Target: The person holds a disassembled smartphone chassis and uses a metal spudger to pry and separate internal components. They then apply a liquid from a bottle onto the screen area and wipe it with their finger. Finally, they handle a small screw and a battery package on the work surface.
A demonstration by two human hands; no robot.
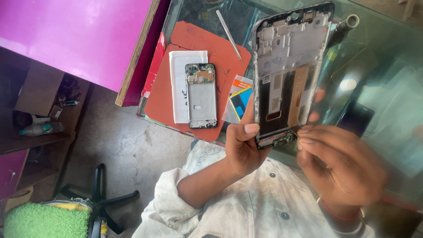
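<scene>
The left hand [241, 143] was clamped on the lower edge of an opened phone frame [288, 70], held upright above the glass table [379, 66]. The right hand [341, 161] had its fingertips [305, 131] pinched together at the small board by the frame's bottom; whether they gripped a part could not be told. The work appeared to be at the bottom connector stage, calling for a fine, steady pinch. A second phone chassis [201, 94] lay on the orange mat [176, 103], tweezers [228, 28] beside it, well apart from both hands.
</scene>
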